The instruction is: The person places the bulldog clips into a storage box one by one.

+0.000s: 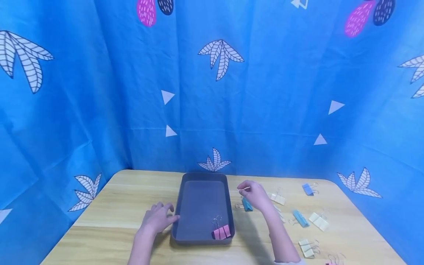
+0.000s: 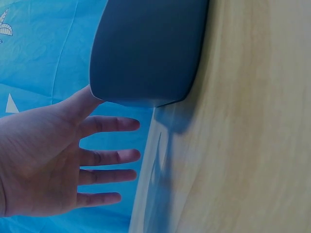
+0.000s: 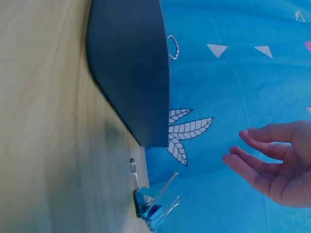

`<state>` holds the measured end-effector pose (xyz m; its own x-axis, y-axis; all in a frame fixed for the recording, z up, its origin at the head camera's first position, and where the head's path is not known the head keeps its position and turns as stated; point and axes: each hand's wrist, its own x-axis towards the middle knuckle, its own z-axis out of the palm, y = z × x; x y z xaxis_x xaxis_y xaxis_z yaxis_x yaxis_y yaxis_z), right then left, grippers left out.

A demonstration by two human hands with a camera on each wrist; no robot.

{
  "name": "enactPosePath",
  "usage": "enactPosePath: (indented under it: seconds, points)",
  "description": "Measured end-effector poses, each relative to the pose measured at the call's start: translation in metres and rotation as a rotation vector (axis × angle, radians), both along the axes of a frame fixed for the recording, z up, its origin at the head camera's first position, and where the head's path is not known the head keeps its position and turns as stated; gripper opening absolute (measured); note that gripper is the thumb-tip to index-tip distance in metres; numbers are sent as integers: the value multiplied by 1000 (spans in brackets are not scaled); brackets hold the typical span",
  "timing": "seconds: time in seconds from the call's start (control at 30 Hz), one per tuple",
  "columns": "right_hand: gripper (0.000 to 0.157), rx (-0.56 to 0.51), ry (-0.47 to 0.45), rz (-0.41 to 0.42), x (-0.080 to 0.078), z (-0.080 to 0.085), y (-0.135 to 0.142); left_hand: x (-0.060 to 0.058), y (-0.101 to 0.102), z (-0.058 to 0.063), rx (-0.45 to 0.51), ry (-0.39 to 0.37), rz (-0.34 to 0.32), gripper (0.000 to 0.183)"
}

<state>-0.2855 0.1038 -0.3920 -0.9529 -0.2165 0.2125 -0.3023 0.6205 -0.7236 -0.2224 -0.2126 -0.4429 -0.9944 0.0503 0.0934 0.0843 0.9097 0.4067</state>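
Note:
A dark grey rectangular tray [image 1: 202,176] lies on the table, with a pink binder clip [image 1: 221,233] in its near right corner. At the tray's left side is my left hand [image 1: 157,218], its thumb touching the rim and its other fingers spread straight in the left wrist view. My right hand [image 1: 254,194] hovers right of the tray's far half. Its fingers bend loosely, and the right wrist view shows nothing between them. Below that hand on the table sits a teal binder clip [image 1: 247,204], wire handles pointing toward the tray.
Right of the tray, several binder clips are scattered: a blue one [image 1: 308,189], another teal one [image 1: 300,218], cream ones such as this clip [image 1: 306,248], and a pink one [image 1: 332,263] cut by the frame. A blue patterned curtain [image 1: 212,110] hangs behind the wooden table [image 1: 109,228].

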Motion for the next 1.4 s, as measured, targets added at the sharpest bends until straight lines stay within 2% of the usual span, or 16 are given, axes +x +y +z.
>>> enactPosePath:
  seconds: [0.27, 0.47, 0.87, 1.2, 1.4]
  points:
    - [9, 13, 2, -18, 3, -6, 9, 2, 3, -5, -7, 12, -11, 32]
    - [13, 81, 7, -24, -1, -13, 11, 3, -1, -5, -14, 11, -4, 33]
    - [27, 191, -10, 47, -12, -34, 13, 1, 0, -2, -30, 14, -10, 32]
    - [26, 213, -20, 145, -13, -40, 20, 1, 2, 1, -23, 6, -6, 31]
    - [24, 282, -6, 179, -16, -44, 26, 1, 4, 2, -21, 0, -8, 31]
